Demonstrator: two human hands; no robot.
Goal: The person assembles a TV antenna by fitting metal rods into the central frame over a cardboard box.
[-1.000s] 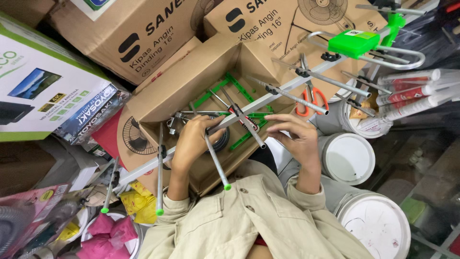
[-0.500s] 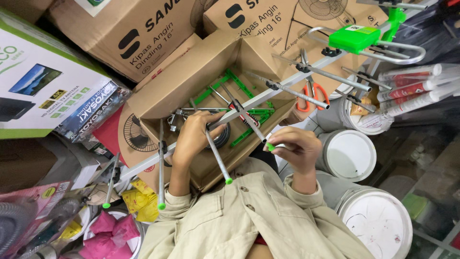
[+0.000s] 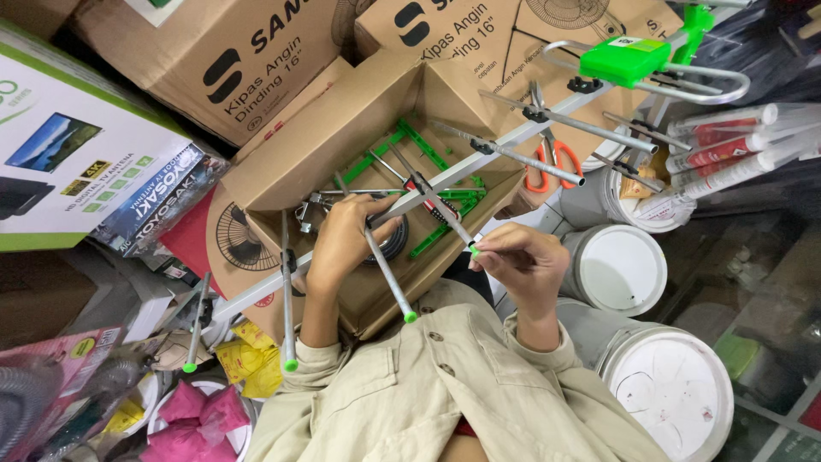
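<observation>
Antenna rod fitting: keep the boom steady

Left hand point(image 3: 342, 244) is clenched around the long silver metal antenna boom point(image 3: 479, 162), roughly mid-length, just above the open brown cardboard box point(image 3: 342, 128) with loose green plastic brackets point(image 3: 428, 154) inside. Right hand point(image 3: 517, 265) pinches the green-capped tip of a thin silver cross rod point(image 3: 440, 210) that runs up to the boom. Boom lies slantwise over the box, its far end carrying the green plastic junction block point(image 3: 629, 58) and a looped metal element point(image 3: 684, 81).

Hold the boom firm with your left hand so it doesn't twist. Guide the rod from its tip with a light pinch, and keep it square to the boom like the other rods. Watch the neighbouring green-tipped rod point(image 3: 389, 278) near your chest; don't knock it. Orange-handled scissors point(image 3: 547, 162) and white plastic buckets point(image 3: 620, 269) sit to the right, well clear of your hands.
</observation>
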